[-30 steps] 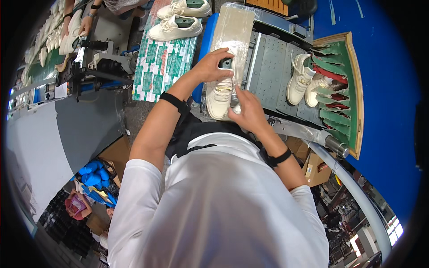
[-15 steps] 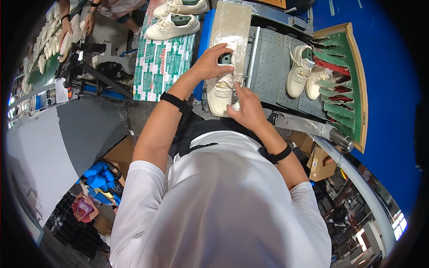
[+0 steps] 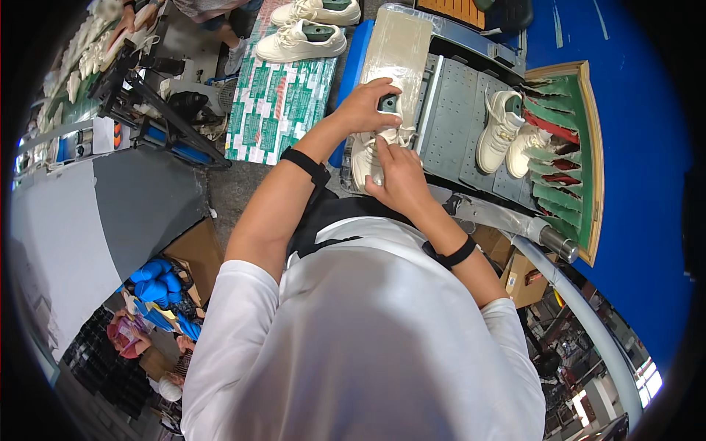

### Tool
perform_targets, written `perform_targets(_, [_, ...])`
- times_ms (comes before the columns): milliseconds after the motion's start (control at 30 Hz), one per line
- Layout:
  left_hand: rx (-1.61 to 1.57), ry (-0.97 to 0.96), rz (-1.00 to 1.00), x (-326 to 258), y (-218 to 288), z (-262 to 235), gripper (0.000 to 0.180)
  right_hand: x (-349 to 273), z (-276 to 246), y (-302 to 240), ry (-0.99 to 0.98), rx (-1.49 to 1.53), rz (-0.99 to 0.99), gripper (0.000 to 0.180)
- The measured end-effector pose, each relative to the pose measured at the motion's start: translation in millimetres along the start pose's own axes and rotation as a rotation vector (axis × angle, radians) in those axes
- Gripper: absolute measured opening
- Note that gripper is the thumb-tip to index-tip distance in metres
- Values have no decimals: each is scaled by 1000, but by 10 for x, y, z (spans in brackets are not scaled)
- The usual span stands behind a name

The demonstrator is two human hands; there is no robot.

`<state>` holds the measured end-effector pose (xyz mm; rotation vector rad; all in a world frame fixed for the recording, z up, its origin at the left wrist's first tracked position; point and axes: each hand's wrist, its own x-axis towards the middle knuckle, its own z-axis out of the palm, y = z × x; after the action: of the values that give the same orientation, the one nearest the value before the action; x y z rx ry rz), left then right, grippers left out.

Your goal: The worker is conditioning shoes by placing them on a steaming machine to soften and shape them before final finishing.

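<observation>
A cream lace-up sneaker (image 3: pixel 362 163) with a green shoe last (image 3: pixel 387 103) inside it lies toe toward me at the edge of the bench in front of me. My left hand (image 3: pixel 365 107) is closed round its ankle opening, thumb and fingers on either side of the last. Over the front of the shoe lies my right hand (image 3: pixel 403 178), its index finger stretched onto the laces and its thumb spread toward the toe. The right hand's other fingers are partly curled and covered. Part of the upper is hidden under both hands.
Right of the bench, a perforated metal conveyor (image 3: pixel 448 110) carries two cream sneakers (image 3: pixel 500 131) beside a frame of torn green strips (image 3: pixel 562 165). More sneakers (image 3: pixel 301 42) stand on a green-and-white taped board (image 3: pixel 276 110) at the left. Another person's hand (image 3: pixel 131 16) shows at far left.
My right hand has shifted left from the shoe's side onto its laces and front. The left hand keeps its hold. The whole view has moved slightly.
</observation>
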<state>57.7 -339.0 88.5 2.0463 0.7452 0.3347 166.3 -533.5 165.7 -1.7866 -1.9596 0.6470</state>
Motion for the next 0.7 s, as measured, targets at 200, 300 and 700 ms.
perform_targets(200, [1,51,-6,8,-66,-8,72,-66,23,-222,-50,167,92,82])
perform_targets(300, [-120,31,7,2,-59,-151,69,-254,-212,-274,-153,243,158,78])
perform_targets(700, [-983,497,-734,-820,-340,-59,61,-699,208,392,116,580,607,64])
